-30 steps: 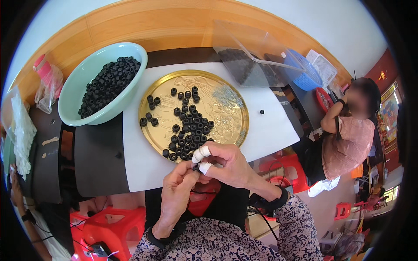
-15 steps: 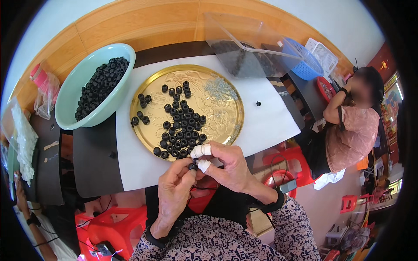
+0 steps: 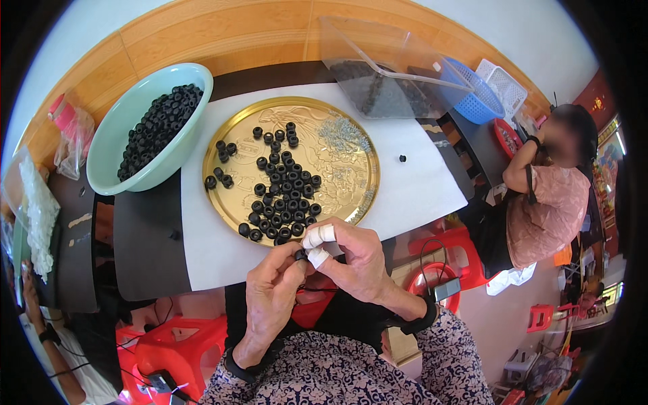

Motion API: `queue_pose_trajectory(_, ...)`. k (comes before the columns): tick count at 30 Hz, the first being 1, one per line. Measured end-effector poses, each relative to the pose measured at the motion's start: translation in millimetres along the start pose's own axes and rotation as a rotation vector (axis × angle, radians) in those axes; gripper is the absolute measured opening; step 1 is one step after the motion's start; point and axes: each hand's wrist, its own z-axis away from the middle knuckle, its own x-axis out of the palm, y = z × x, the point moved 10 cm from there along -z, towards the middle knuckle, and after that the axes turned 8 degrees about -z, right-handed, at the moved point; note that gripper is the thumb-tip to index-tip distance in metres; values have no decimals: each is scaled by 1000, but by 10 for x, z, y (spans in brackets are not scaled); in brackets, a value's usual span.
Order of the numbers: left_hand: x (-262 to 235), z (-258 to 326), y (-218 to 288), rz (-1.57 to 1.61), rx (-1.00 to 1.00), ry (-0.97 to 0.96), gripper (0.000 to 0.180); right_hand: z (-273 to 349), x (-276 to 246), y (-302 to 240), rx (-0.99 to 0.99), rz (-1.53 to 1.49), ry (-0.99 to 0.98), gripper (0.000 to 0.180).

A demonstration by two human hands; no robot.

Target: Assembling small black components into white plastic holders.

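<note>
Between my fingertips, at the near edge of the tray, sits a small round black part with a hole in it. My left hand is closed on it with thumb and forefinger. My right hand, with white tape round its thumb and forefinger, pinches close against the same part; whether a smaller piece is in that pinch is hidden. Just beyond lies a round gold tray carrying many loose black ring-shaped parts. Tiny silvery pieces are heaped on its right side.
A pale green basin full of black parts stands at the left. A clear plastic bin is at the back right, near a blue basket. One black part lies on the white sheet. Another person sits at the right.
The view has shifted slightly. Both hands stay together at the tray's near edge, with the black part still between the fingertips.
</note>
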Motion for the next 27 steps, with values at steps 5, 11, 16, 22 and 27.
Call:
queue_pose_trajectory(5, -43, 19, -25, -24, 24, 33, 25, 22, 15, -32, -2, 33, -10, 17)
queue_pose_trajectory(11, -1, 8, -16, -9, -5, -49, 26, 36, 38, -85, -56, 48, -25, 22)
queue_pose_trajectory(16, 19, 2, -51, 93, -50, -68, 27, 55, 10, -20, -50, -4, -9, 22)
queue_pose_trajectory(22, 6, 12, -52, 37, -23, -65, 26, 70, -10, -29, -49, 29, 51, 25)
queue_pose_trajectory(27, -11, 12, -28, 8, 23, -50, 26, 69, -19, -24, -16, -5, 71, 26)
